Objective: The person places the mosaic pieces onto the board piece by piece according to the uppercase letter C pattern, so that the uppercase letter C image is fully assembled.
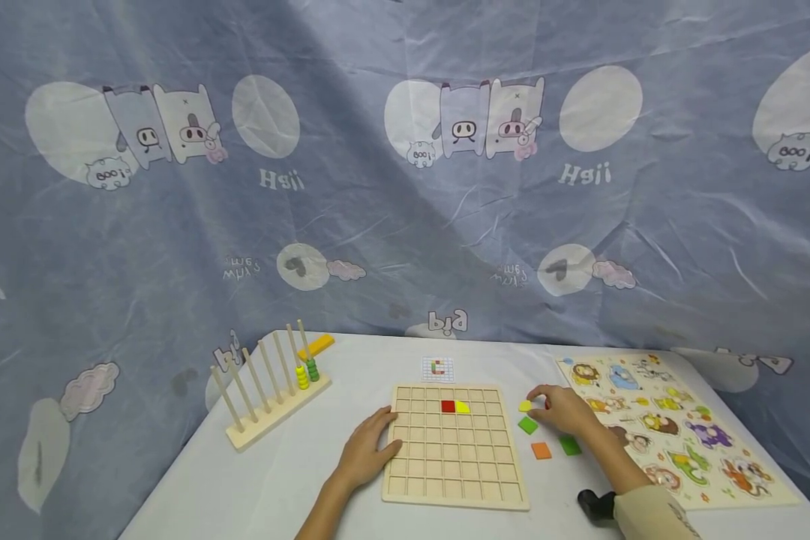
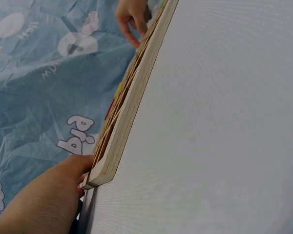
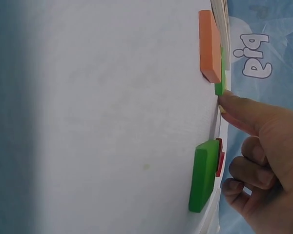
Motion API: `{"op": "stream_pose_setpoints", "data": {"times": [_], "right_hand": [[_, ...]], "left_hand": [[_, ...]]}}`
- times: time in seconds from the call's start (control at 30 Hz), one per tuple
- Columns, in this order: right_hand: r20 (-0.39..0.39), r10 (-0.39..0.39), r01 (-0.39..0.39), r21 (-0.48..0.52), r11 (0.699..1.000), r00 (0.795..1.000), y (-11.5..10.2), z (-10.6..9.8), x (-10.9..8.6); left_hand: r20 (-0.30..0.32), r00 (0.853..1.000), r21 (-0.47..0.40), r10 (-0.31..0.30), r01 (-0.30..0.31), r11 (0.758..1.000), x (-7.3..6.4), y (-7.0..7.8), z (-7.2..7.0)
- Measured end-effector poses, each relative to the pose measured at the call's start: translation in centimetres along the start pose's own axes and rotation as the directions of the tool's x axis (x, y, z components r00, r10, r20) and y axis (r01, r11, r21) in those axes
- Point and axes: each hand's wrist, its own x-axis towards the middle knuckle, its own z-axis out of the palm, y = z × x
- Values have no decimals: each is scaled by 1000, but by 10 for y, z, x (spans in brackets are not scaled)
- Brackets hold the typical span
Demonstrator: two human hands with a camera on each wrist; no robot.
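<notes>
In the head view my left hand rests at the left edge of the wooden grid board, fingers spread and fairly straight, thumb on the rim. The left wrist view shows the hand touching the board's corner. A red square and a yellow quarter-round piece sit side by side in the board's upper cells. Right of the board, my right hand pinches another yellow piece between thumb and forefinger; its other fingers are curled. A red piece lies near that hand, partly hidden.
A green piece, an orange square and another green piece lie by the right hand. A pattern card is behind the board. A peg rack with beads stands left; an animal puzzle lies right.
</notes>
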Motion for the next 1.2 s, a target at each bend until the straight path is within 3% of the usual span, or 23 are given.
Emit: {"op": "stream_pose_setpoints", "data": {"times": [0.23,0.43,0.83,1.2], "right_hand": [[-68,-56,52,-52,997,996,-2,1,-1],[-179,-123,110,-78,991,976,-14,-1,0],[-265,-192,198,-4,980,945,-89,-12,20],[-234,-230,243,30,969,945,-135,15,33]], "left_hand": [[3,1000,-1,-2,2,1000,0,0,-2],[13,1000,-9,-8,8,1000,-2,1,-3],[6,1000,-16,-14,14,1000,-1,3,-4],[21,999,-26,-27,28,999,-1,5,-4]]}}
